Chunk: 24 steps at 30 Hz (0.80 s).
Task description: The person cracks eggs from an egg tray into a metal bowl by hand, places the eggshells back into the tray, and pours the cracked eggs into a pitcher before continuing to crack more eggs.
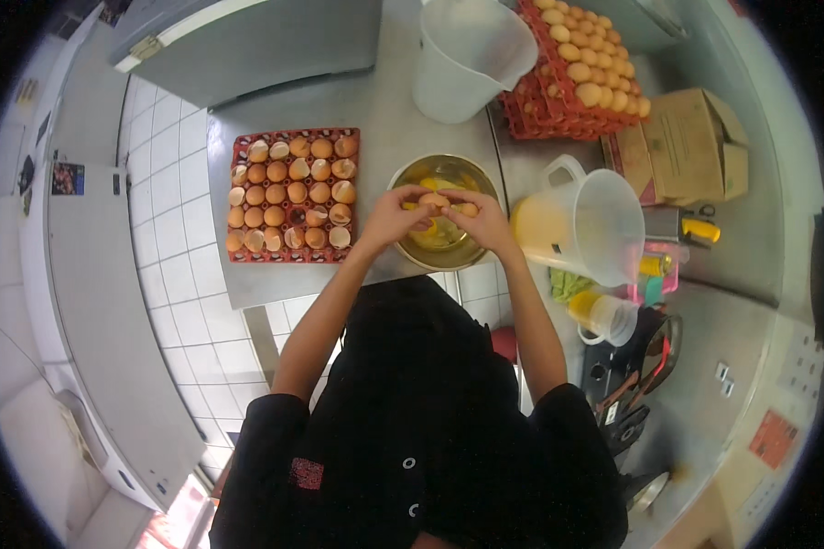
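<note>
Over a round metal bowl (446,264) both of my hands meet at a brown egg (434,200). My left hand (399,214) grips it from the left, and my right hand (479,218) touches it with thumb and fingers from the right. A second brown egg (468,209) lies within my right hand's fingers. Whether the egg between the hands is cracked is hard to tell. Raw yolks and egg white (443,233) lie in the bowl. Left of the bowl, a red egg tray (296,217) holds many brown eggshells (340,237), several plainly broken open.
Stacked red trays of whole eggs (590,62) stand at the back right, beside a cardboard box (687,147). A clear plastic pitcher (470,65) stands behind the bowl; another pitcher (608,226), with yellow liquid, is close on its right. A smaller jug (614,321) lies nearer me.
</note>
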Motion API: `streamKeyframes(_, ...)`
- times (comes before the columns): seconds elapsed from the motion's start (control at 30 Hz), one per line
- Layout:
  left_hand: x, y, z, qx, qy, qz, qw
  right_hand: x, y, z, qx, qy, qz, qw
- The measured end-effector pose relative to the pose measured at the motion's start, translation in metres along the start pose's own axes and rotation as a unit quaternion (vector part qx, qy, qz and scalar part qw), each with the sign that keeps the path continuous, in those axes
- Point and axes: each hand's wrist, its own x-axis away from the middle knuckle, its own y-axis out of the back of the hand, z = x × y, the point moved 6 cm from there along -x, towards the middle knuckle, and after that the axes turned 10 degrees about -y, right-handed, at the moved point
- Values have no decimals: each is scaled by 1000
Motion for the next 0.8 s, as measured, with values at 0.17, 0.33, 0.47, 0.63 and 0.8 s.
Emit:
streamKeyframes(0.17, -22, -6, -31, -189, -174, 54, 965, 12, 16, 33, 137, 142, -106, 975)
streamKeyframes(0.33, -6, -37, -88, -306, -321, 68, 894, 26, 31, 47, 166, 280, -213, 921)
streamKeyframes(0.47, 5, -47, -104, -398, -375, 90, 832, 40, 33, 53, 183, 343, -259, 884)
streamKeyframes(0.63, 9, -52, -112, -409, -413, 103, 807, 54, 37, 68, 188, 360, -278, 871)
streamKeyframes(0.8, 14, -55, -121, -406, -431, 98, 800, 57, 37, 71, 186, 366, -292, 864)
